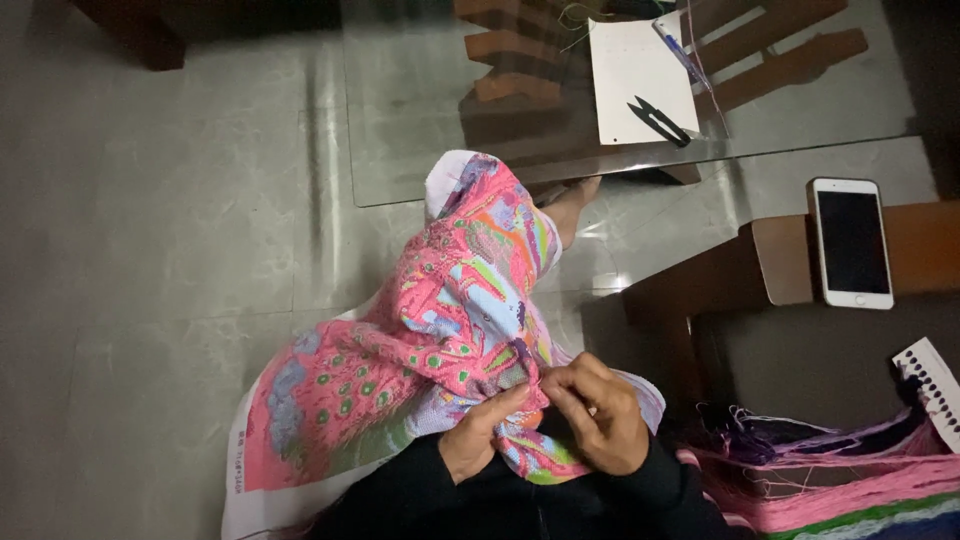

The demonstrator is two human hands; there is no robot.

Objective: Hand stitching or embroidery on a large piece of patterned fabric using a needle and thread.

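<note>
Low in the middle of the frame, left hand (478, 436) gripping a fold of the pink embroidered cloth (440, 330) from beneath, fingers closed on the fabric. Just right of it, right hand (602, 412) with fingertips pinched together at the cloth's edge; whether on a needle or thread, impossible to tell. Cloth bunched up over the lap, spilling toward lower left across the grey floor (150, 250). At upper centre, glass table (420, 100) bearing a white sheet (630, 80), black thread snips (658, 120) and a pen (680, 50). At right, white phone (850, 242) on a wooden armrest (925, 245). Lower right, skeins of coloured thread (840, 480).
</note>
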